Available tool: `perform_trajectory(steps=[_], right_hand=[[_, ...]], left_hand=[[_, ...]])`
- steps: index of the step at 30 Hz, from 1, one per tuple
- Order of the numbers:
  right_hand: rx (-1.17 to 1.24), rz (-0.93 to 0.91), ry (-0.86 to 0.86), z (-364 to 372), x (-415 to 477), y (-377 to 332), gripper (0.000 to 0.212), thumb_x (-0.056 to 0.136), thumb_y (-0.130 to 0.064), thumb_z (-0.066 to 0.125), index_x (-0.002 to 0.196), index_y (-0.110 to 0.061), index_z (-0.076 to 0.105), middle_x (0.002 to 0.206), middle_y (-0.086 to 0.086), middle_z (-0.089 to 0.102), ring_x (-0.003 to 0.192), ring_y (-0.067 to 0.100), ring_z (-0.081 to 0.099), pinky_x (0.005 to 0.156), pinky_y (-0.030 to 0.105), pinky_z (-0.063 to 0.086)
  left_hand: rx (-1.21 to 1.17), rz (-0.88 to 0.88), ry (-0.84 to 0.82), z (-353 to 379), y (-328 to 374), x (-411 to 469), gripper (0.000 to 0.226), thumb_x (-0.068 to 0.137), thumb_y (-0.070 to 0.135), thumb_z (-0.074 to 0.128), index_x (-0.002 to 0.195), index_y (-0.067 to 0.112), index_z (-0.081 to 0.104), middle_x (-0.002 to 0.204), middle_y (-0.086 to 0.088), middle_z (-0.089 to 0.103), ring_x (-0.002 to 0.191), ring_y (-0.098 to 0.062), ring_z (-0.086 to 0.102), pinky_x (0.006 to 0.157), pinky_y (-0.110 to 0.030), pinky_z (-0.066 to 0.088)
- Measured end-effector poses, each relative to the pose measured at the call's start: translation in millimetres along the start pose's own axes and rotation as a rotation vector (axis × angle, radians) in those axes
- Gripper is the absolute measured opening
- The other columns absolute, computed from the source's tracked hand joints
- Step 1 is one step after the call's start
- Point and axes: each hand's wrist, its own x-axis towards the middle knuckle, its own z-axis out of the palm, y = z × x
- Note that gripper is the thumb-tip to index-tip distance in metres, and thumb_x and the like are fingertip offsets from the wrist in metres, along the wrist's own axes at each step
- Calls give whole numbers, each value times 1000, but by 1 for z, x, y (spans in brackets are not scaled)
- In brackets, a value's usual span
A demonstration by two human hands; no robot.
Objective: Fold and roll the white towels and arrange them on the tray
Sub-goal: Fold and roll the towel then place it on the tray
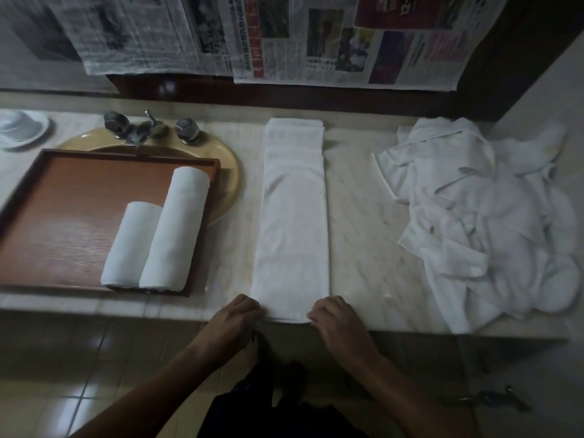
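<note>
The folded towel lies lengthwise on the tabletop between tray and loose pile, left hand and right hand with fingers curled onto its near corners, evidently to begin rolling; two rolled towels already on the tray

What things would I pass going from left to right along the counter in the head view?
white dish → short rolled towel → long rolled towel → flat folded towel → heap of loose towels
</note>
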Motion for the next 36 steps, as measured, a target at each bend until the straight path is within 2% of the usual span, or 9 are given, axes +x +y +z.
perform_trajectory(steps=[2,5,9,12,15,20,23,31,36], right_hand=[[22,65,-32,-6,4,1,9,92,-20,67,98,-22,72,100,-6,67,93,20,59,76,41,54],[101,220,-87,-13,14,4,12,97,-29,65,99,-25,75,97,-10,72,91,16,61,78,41,53],[195,411,-121,-26,26,-2,14,96,-32,70,105,-24,77,100,-11,73,93,6,62,82,24,49],[225,519,-113,-29,32,-4,16,91,-31,76,105,-24,76,100,-11,71,87,3,64,79,17,49],[195,514,-96,-25,35,-7,18,89,-24,79,106,-23,73,99,-11,63,91,7,62,81,22,50],[25,291,-82,-8,33,-18,22,88,-3,71,100,-21,75,101,-5,60,96,14,55,76,30,53],[-40,229,-85,1,26,-23,30,80,4,72,98,-20,73,98,-3,59,91,20,58,67,38,54],[-135,125,-124,-6,20,-25,40,81,-10,41,111,-21,64,107,0,56,93,23,54,73,37,50],[-190,104,-142,-9,27,-22,39,78,-12,42,109,-23,63,106,-4,59,91,21,55,70,33,48]], left_hand=[[-22,-53,28,-3,3,3,36,76,-6,77,104,15,75,98,4,70,90,-14,62,68,-25,54],[-204,-325,70,-13,5,12,26,85,4,74,104,20,79,98,9,76,87,-8,68,75,-25,55],[-377,-576,22,-28,1,28,16,83,16,80,95,28,79,87,15,75,79,6,66,69,-13,48],[-447,-672,-61,-33,-10,34,14,81,22,84,92,29,79,85,12,75,80,4,67,68,-18,48],[-420,-691,-71,-32,-10,41,12,81,21,82,92,27,79,84,12,72,77,-1,66,70,-24,53],[-147,-362,24,-23,17,42,19,83,-2,69,91,16,69,91,3,56,73,-14,55,60,-26,46],[19,-163,-55,-7,20,31,35,61,-9,77,85,14,65,86,-1,57,73,-19,52,54,-32,45],[149,16,-124,-5,5,23,41,53,-1,74,90,14,64,89,-2,55,79,-22,50,60,-37,46],[205,56,-145,-9,1,30,42,53,-4,64,89,16,56,89,-1,51,78,-21,45,62,-36,43]])
